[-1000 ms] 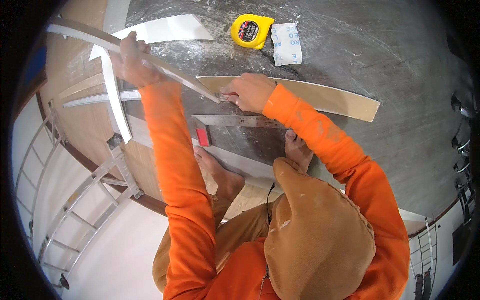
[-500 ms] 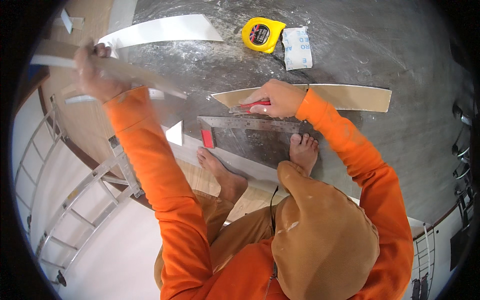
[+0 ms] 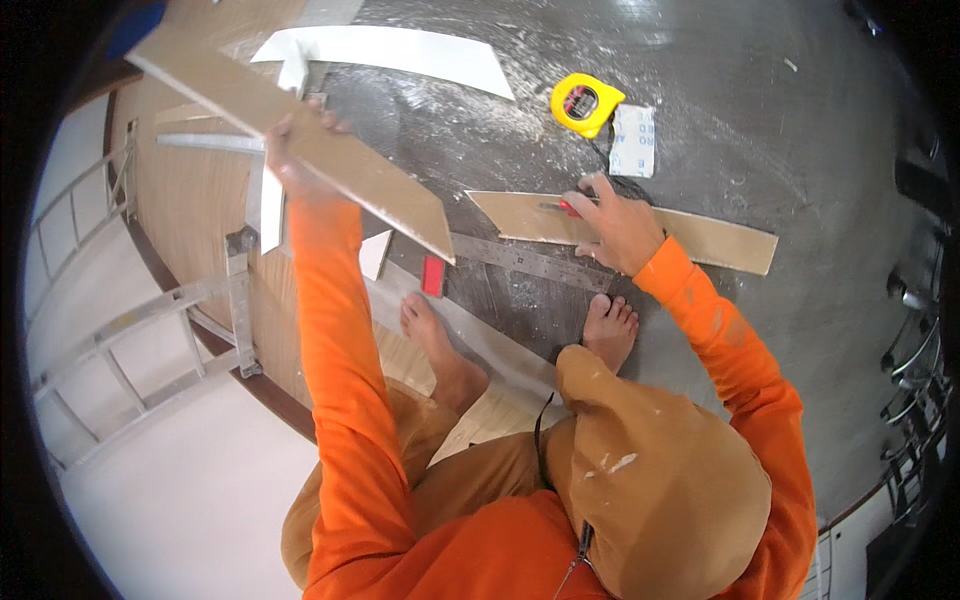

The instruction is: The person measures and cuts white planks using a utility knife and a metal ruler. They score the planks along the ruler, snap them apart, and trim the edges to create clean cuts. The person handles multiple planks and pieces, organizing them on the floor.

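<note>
Left fingers [image 3: 279, 138] clamped on tan board [image 3: 350, 163]; right fingers [image 3: 602, 192] at red tool [image 3: 569, 208], grip unclear.

The orange sleeves [image 3: 345, 380] show greyish smudges [image 3: 738, 326] at right. Brown trousers [image 3: 660, 490], flecked white, fill the lower centre; feet [image 3: 443, 362] are bare.
</note>
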### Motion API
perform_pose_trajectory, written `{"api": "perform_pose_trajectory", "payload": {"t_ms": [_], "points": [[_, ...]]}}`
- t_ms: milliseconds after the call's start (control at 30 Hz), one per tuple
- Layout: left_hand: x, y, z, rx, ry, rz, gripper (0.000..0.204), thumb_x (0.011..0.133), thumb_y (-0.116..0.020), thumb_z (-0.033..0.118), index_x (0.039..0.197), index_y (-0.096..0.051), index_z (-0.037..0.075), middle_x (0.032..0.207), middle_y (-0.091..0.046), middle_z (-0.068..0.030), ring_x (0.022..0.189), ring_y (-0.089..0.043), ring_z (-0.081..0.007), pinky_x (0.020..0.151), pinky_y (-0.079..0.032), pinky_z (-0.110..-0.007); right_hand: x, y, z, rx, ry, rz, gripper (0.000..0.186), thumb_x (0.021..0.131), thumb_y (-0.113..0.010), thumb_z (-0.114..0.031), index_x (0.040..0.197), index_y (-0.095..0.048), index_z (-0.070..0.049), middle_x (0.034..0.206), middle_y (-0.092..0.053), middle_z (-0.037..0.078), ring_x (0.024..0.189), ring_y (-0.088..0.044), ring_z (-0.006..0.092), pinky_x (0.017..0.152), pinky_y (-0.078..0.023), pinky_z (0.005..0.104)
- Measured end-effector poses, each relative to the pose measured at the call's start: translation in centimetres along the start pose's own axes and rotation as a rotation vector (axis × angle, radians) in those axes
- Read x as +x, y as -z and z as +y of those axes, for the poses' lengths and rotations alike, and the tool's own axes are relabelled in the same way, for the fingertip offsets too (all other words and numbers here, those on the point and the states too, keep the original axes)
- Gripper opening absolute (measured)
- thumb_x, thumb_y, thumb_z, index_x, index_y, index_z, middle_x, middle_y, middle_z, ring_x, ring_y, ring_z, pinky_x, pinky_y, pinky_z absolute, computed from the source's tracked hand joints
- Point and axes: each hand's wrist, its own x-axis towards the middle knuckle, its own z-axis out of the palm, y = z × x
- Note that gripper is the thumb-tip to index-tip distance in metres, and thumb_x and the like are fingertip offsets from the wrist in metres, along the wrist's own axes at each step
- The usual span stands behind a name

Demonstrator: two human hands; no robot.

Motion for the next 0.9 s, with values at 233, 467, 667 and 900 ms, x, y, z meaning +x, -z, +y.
{"api": "perform_pose_trajectory", "payload": {"t_ms": [233,467,667,900], "points": [[2.2,5.9,-5.4,-0.303,0.117,0.031,0.061,0.088,-0.056,0.027,0.144,-0.048,0.002,0.108,-0.058,-0.0149,0.090,-0.058,-0.0295,0.086,-0.054,-0.049,-0.1,0.0,0.2,-0.123,0.099,0.073,0.082,0.076,-0.089,-0.035,0.147,-0.054,-0.013,0.133,-0.055,0.013,0.098,-0.073,0.0346,0.075,-0.061,0.0470],[1.4,5.1,-6.8,-0.080,0.162,0.138,0.041,0.099,-0.052,0.021,0.132,-0.054,-0.003,0.118,-0.069,-0.0170,0.103,-0.070,-0.0356,0.091,-0.060,-0.051,-2.6,6.3,-2.7,-0.077,0.060,0.324,0.082,0.073,-0.088,-0.033,0.147,-0.060,-0.014,0.128,-0.059,0.009,0.085,-0.072,0.0310,0.072,-0.061,0.0427],[2.3,5.8,-9.2,0.244,0.127,0.049,0.034,0.098,-0.074,0.017,0.123,-0.067,-0.005,0.115,-0.074,-0.0163,0.099,-0.075,-0.0272,0.084,-0.064,-0.045,-4.4,12.4,-6.0,0.128,0.116,0.466,0.079,0.067,-0.090,-0.025,0.140,-0.067,-0.007,0.124,-0.061,0.010,0.074,-0.064,0.0155,0.061,-0.055,0.0315],[0.4,3.1,-11.4,0.117,0.140,0.198,0.049,0.100,-0.072,0.030,0.137,-0.061,0.001,0.136,-0.066,-0.0162,0.122,-0.066,-0.0343,0.104,-0.054,-0.047,-4.5,15.3,-7.1,0.411,0.317,0.589,0.076,0.066,-0.091,-0.017,0.135,-0.065,0.004,0.126,-0.062,0.017,0.104,-0.065,0.0251,0.091,-0.053,0.0340]]}}
